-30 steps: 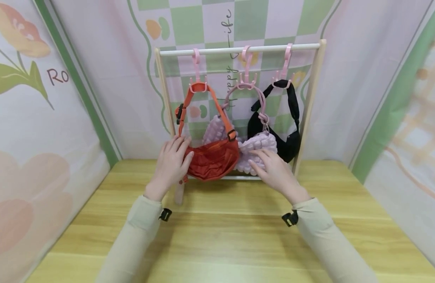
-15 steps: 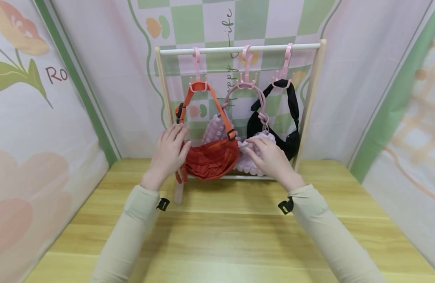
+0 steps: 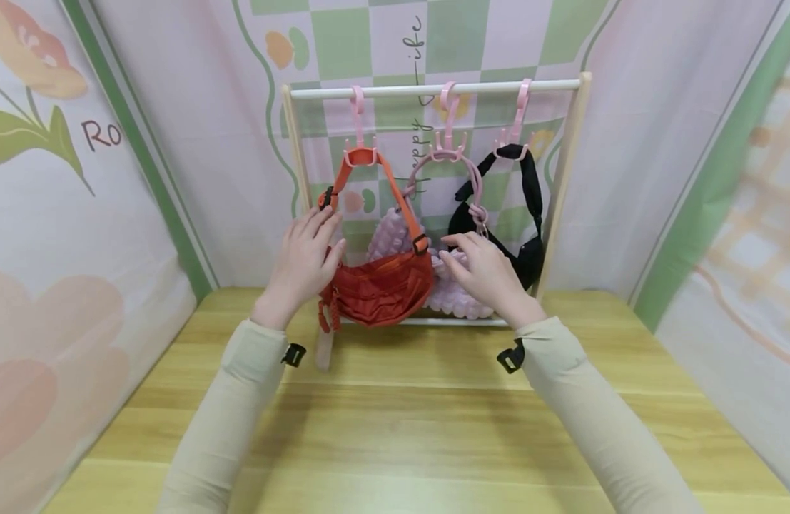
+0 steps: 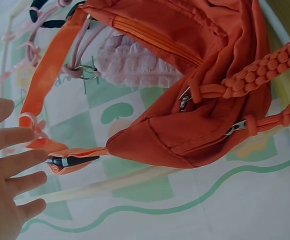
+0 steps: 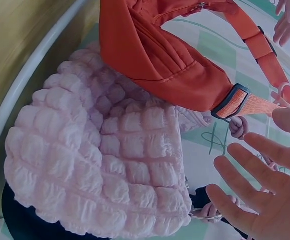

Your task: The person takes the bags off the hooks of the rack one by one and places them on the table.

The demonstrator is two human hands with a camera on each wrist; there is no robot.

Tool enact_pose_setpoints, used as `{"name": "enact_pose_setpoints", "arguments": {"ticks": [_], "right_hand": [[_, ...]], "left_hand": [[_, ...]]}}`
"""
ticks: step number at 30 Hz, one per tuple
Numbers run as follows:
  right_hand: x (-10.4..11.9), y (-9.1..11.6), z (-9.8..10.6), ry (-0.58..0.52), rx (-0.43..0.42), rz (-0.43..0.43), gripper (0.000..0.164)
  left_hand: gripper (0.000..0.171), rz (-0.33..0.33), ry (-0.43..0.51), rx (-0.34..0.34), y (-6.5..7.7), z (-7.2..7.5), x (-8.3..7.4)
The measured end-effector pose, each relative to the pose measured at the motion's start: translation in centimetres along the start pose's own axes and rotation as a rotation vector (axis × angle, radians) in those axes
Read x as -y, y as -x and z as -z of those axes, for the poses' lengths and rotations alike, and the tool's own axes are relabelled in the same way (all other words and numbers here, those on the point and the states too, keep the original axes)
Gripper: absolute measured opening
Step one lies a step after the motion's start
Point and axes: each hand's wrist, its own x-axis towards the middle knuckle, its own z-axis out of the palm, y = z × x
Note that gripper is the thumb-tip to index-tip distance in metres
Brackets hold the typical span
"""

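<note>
A red-orange waist bag (image 3: 385, 289) hangs by its strap from the left pink hook (image 3: 357, 118). My left hand (image 3: 305, 253) is at the bag's left end, fingers spread near the black buckle (image 4: 70, 161); the left wrist view shows nothing in its grasp. A puffy pink handbag (image 5: 135, 165) hangs from the middle hook (image 3: 449, 118) by its ring-shaped handle (image 3: 474, 178), partly behind the waist bag. In front of its upper right part is my right hand (image 3: 487, 271), fingers extended and holding nothing. A black bag (image 3: 531, 260) hangs at the right, partly covered.
The hooks sit on the white top bar (image 3: 401, 91) of a rack with wooden side posts (image 3: 564, 171). A white lower bar (image 3: 446, 323) runs close above the wooden table (image 3: 395, 428). Printed fabric (image 3: 228, 143) encloses the back and both sides.
Both hands have moved up; the left rises along the waist bag's end to the buckle, uncovering its braided pulls. My right hand has lifted from the pink handbag's front. The bags stay hanging.
</note>
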Motion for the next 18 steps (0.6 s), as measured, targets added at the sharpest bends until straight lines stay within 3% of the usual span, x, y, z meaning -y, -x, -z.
{"name": "enact_pose_setpoints", "arguments": {"ticks": [12, 18], "right_hand": [[-0.1, -1.0, 0.0, -0.020, 0.013, -0.027, 0.032], [-0.2, -1.6, 0.1, -0.024, 0.032, -0.044, 0.034]], "left_hand": [[0.048, -0.009, 0.010, 0.049, -1.3, 0.9, 0.2], [0.047, -0.040, 0.005, 0.033, -2.1, 1.2, 0.3]]}}
